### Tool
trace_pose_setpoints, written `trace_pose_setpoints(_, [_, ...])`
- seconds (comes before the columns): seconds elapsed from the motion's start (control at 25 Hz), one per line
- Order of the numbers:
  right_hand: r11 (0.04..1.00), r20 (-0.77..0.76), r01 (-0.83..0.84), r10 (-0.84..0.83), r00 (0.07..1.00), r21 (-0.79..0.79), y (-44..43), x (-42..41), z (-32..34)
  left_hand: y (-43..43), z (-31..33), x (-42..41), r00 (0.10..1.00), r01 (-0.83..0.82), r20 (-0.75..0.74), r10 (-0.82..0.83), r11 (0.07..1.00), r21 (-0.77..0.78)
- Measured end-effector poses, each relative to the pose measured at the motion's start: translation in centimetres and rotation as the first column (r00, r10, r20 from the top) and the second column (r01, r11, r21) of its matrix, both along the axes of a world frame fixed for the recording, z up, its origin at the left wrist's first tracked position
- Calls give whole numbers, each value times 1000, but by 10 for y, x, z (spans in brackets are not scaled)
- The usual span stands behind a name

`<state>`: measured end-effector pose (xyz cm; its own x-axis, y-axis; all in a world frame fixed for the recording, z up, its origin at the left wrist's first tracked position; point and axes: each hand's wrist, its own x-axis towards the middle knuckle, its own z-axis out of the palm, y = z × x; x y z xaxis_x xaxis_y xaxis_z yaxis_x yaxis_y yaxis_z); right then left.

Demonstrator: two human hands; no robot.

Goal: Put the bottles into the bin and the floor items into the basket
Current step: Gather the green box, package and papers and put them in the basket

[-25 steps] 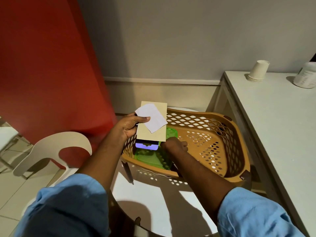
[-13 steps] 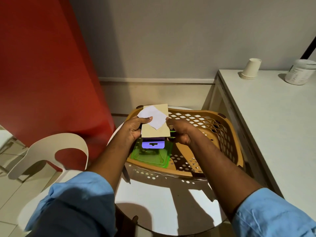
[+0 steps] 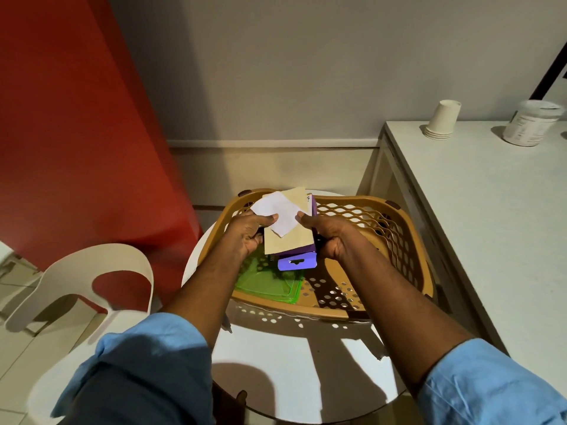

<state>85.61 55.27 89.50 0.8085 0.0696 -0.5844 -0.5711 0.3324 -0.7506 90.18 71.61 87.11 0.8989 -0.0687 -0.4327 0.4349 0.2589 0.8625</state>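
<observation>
An orange perforated basket (image 3: 395, 240) stands on a round white table (image 3: 294, 363). A green plastic lid (image 3: 267, 283) lies flat inside it at the near left. Above the basket I hold a stack: a white paper slip (image 3: 277, 211) on a tan card (image 3: 291, 237) on a purple box (image 3: 299, 260). My left hand (image 3: 248, 231) grips the stack's left side with the thumb on the white slip. My right hand (image 3: 328, 237) grips its right side. No bottle or bin is in view.
A red wall panel (image 3: 76, 133) rises at the left. A white plastic chair (image 3: 92, 283) stands by the table's left. A white counter (image 3: 491, 210) runs along the right, with stacked paper cups (image 3: 441, 119) and a white jar (image 3: 532, 122) at its far end.
My right hand rose out of the basket, away from the green lid, and took the right side of the stack. The stack now sits lower and more level over the basket.
</observation>
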Motion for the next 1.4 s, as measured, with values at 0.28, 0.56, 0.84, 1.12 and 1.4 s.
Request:
trace_pose_setpoints(0.28, [996, -52, 84, -86, 995, -27, -21, -3, -6, 5, 1, 9, 994, -106, 24, 108, 991, -79])
trace_pose_setpoints(0.56, [968, -127, 171, -196, 972, -182, -37, -7, -22, 12, 5, 16, 993, -111, 41, 114, 991, -71])
trace_pose_setpoints(0.84, [944, -131, 206, -245, 961, -259, -33, 8, -54, 7, 3, 12, 995, -104, 4, 104, 995, -11])
trace_pose_setpoints(1.12, [709, -84, 13, -101, 991, -705, -29, 11, -59, 4, -2, 9, 998, -42, -39, 44, 998, 49])
trace_pose_setpoints(1.4, [555, 108, 50, 73, 991, -830, -40, 16, -32, -16, 5, 0, 999, 10, -48, -9, 1000, 29])
